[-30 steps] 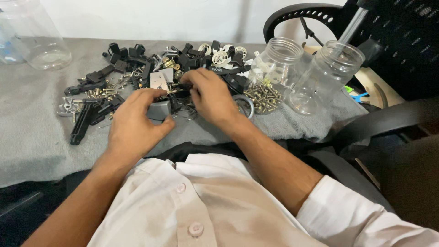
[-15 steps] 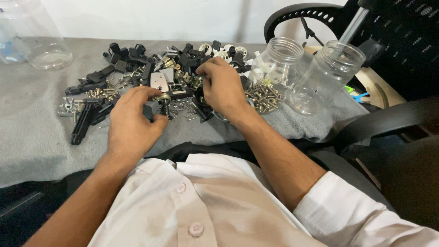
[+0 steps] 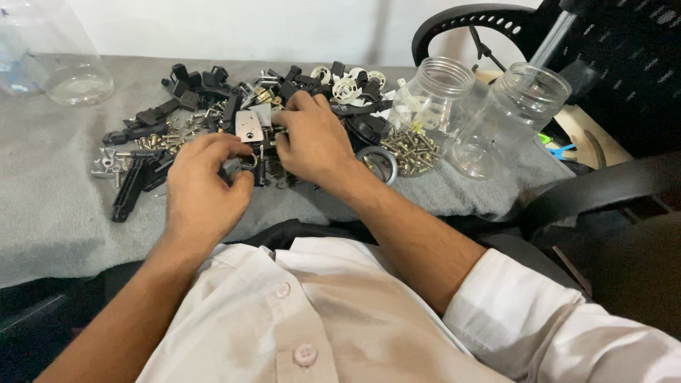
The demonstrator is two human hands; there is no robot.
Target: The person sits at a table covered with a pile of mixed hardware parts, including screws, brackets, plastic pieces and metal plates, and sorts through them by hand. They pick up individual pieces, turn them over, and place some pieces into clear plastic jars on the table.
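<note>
Head view: at the far left corner of the grey-covered worktop [image 3: 50,213] stands a clear plastic jar [image 3: 67,60]. Toward the middle lies a heap of black plastic parts [image 3: 177,113], screws and small metal pieces. The left hand [image 3: 202,188] rests on the near side of this heap, its fingers curled in and thumb pinched toward them on something small; what it grips I cannot tell. Just beside it, a silver metal plate [image 3: 250,126] lies in the heap between the two hands. The right hand [image 3: 312,142] lies palm down on the parts, fingers bent, fingertips touching the pieces by the plate; whether it holds anything cannot be told. A metal ring [image 3: 379,162] lies by its wrist. Toward the right edge lie loose screws [image 3: 411,149] against two open clear jars [image 3: 436,96], [image 3: 514,117].
</note>
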